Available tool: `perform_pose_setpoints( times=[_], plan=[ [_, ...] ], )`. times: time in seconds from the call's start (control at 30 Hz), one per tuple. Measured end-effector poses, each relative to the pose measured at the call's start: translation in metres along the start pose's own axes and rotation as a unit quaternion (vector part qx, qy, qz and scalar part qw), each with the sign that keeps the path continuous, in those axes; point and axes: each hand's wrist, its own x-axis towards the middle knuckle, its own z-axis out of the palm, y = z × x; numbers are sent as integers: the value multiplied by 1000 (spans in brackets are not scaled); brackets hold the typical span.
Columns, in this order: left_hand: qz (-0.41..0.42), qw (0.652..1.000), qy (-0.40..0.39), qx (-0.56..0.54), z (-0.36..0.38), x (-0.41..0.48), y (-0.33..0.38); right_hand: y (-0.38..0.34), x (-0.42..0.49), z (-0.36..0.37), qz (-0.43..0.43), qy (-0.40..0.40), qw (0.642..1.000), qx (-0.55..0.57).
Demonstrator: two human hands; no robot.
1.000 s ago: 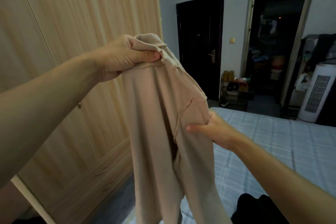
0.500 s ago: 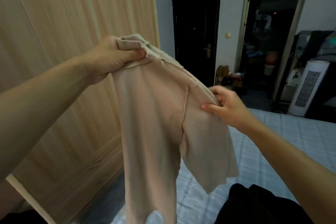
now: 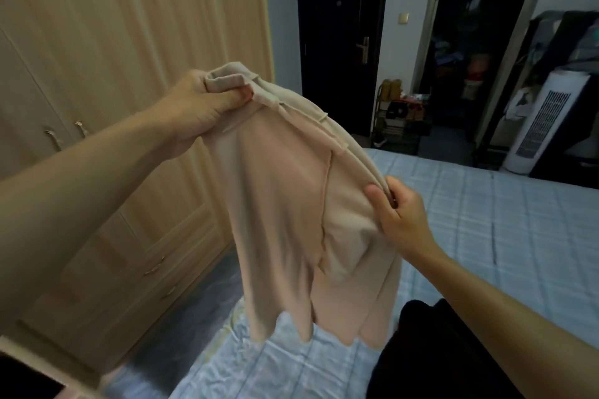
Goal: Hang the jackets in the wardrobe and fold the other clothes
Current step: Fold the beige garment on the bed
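A beige top is held up above the bed. Its collar end is gripped in the left hand; a fold by the sleeve seam is pinched by the right hand. The fabric is judged light, soft and limp (it sags between the grips); the shoulder seams are recommended as holds.

A single wide-angle camera, worn on the person's head, looked forward and down. It sat close behind the arms: the left forearm entered from 8 o'clock and the right forearm from 4 o'clock. The wardrobe stood near at 10 o'clock, the bed lay near at 4 o'clock, and the dark door stood far off at 12 o'clock.
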Motion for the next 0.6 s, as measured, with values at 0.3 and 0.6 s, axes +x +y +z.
perform_pose_setpoints(
  times=[0.3, 0.6],
  plan=[
    [-46, 999, -9, 17, 21, 66, -89, 120, 15, 9, 178, -263, 919, -236],
    [-42, 996, 49, 54, 26, 130, -193, 207, 96, 24, 131, -1, 957, -258]
  ],
)
